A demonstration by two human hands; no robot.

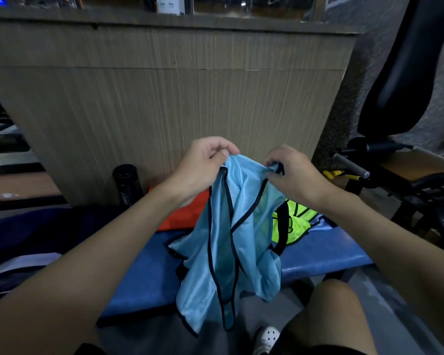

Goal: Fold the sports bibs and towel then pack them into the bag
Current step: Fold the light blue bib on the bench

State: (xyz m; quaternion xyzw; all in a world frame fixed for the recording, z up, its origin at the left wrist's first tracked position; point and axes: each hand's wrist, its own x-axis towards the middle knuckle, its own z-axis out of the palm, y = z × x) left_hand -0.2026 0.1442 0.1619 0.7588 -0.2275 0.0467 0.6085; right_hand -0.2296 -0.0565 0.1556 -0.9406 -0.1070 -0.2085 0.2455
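You hold the light blue bib (231, 239) up over the blue padded counter (144, 272). Your left hand (203, 160) pinches one side of the bib's top edge and your right hand (290, 170) pinches the other, both closed on the fabric. The bib hangs twisted between your arms, and its lower end droops past the counter's front edge toward the floor near your white shoe (268, 335).

Behind it on the counter lie an orange bib (187, 213) and a neon yellow bib (297, 224), both unfolded. The dark navy shape (36, 234) to the left may be the bag, but it is too dim to tell. No towel can be made out.

The likely trouble is the twist. If you lay the bib down before the black-trimmed straps are squared, the fold will probably come out crooked. The fabric looks slick, so a light pinch could let a strap slide free. The trailing end may drag on the floor. Spreading it flat could also ruck up the two bibs behind, or nudge the black bottle (127, 184) standing at the back.
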